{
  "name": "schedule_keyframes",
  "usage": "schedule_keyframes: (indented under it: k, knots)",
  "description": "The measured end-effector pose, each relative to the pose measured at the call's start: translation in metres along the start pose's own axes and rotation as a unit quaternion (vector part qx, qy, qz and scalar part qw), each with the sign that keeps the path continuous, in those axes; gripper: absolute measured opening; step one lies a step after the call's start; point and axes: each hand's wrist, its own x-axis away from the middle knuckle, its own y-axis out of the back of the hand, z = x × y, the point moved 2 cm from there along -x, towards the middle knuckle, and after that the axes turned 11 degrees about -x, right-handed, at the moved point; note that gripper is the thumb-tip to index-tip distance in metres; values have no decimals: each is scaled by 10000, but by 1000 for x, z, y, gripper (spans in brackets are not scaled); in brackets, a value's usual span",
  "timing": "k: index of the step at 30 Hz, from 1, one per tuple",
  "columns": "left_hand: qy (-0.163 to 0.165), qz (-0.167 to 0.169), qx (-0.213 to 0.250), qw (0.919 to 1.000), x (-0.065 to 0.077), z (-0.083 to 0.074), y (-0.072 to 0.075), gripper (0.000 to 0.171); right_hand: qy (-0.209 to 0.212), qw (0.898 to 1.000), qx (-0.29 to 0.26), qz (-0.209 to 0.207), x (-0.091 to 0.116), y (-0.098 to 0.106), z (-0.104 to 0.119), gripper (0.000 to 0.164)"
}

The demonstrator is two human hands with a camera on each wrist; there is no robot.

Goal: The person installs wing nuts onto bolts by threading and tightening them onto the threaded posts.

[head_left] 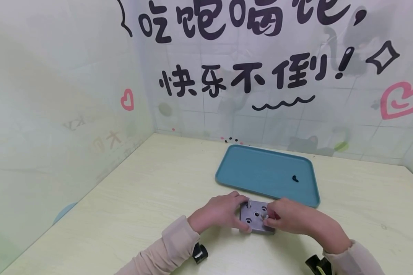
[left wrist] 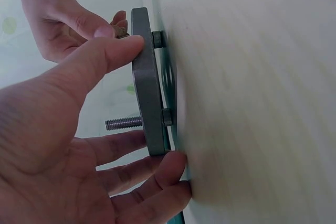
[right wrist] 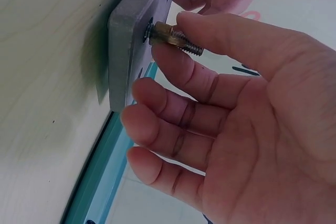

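Observation:
A grey metal plate point(head_left: 252, 227) with several holes is tipped up or held just above the table. My left hand point(head_left: 220, 212) grips it by opposite edges, thumb on the near one and fingers on the far one. Through one hole a threaded bolt point(left wrist: 124, 123) sticks out, its head point(left wrist: 167, 116) on the plate's underside. A second bolt point(right wrist: 193, 49) comes through another hole and carries a brass-coloured nut point(right wrist: 164, 34). Thumb and index finger of my right hand point(head_left: 292, 215) pinch that nut; the other fingers curl loosely beside the plate.
Behind the plate lies a blue tray point(head_left: 261, 172), with a small black piece point(head_left: 295, 178) on it. Printed wall sheets point(head_left: 199, 110) rise at the back and left of the pale wooden table point(head_left: 141, 198).

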Motion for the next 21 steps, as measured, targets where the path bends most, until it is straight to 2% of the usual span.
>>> schedule_keyframes:
  k: [4,8,11,15,21]
  knots:
    - [-23,10,45,10000,0,0,0,80,-123,9999,1,1,1,1,0,23]
    - [-30,-14,25,10000,0,-1,0,80,-221,9994,-247,85,3,2,1,15]
    - [-32,-22,-2,10000,0,0,0,80,98,9989,-381,240,4,4,3,13]
    - [-43,-19,0,10000,0,0,0,81,672,9963,-329,426,4,4,4,25]
    - [-34,-24,26,10000,0,0,0,80,874,9949,-228,456,4,4,2,33]
